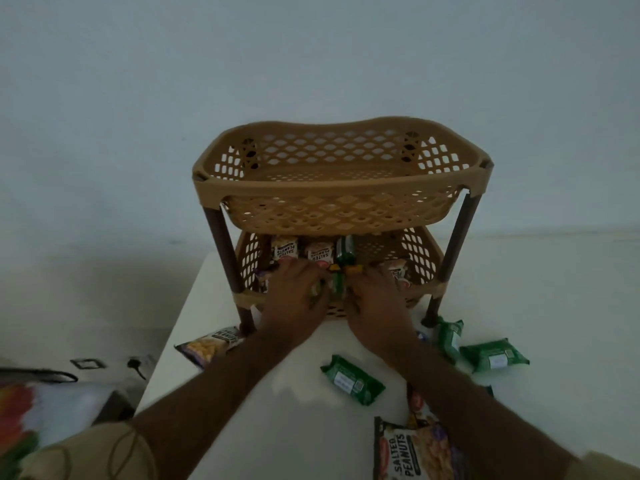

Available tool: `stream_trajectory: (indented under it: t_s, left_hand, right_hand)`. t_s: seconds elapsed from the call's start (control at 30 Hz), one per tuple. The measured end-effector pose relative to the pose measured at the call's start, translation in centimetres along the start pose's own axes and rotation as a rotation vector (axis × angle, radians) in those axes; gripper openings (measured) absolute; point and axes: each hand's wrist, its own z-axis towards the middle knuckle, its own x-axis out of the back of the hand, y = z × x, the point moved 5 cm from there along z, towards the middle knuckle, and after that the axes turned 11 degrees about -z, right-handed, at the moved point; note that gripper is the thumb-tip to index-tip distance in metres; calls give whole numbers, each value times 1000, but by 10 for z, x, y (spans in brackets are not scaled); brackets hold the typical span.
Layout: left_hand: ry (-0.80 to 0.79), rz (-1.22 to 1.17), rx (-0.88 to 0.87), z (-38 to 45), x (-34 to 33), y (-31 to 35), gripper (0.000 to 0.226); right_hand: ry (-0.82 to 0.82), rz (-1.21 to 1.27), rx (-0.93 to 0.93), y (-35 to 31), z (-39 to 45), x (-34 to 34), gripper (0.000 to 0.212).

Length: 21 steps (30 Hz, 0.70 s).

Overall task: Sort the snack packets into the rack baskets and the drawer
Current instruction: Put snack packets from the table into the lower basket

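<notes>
Under the rack's bare top basket (341, 174), your left hand (294, 296) and right hand (375, 299) both clutch green packets (337, 289) over the lower basket (420, 252), apparently to stow them; others lie on the counter (294, 410) before the rack.

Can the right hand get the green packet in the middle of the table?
Probably yes. The green packet lies in the open on the table with nothing on it, but the right hand is busy in the lower basket now.
</notes>
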Motion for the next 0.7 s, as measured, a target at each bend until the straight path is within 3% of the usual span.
stream_trajectory:
  t_s: [0.13, 0.23, 0.33, 0.4, 0.6, 0.7]
  left_hand:
    - [-65, -83, 11, -60, 8, 7, 8]
    - [-175, -94, 45, -93, 10, 7, 9]
    - [-275, -123, 212, -119, 20, -9, 11]
    - [-373, -118, 298, -135, 27, -19, 13]
    - [-552, -168, 495, -169, 52, -26, 14]
    - [-687, -99, 558, -186, 63, -24, 29]
  right_hand:
    - [-56, 41, -28, 3, -43, -24, 24]
    - [-251, 13, -37, 8, -65, -44, 31]
    - [-484, -106, 0, 9, -81, -59, 49]
    - [-550, -136, 15, 6, -88, -64, 53]
    - [-516, -148, 24, -2, -94, -65, 51]
    - [-489, -163, 10, -2, -96, -63, 49]
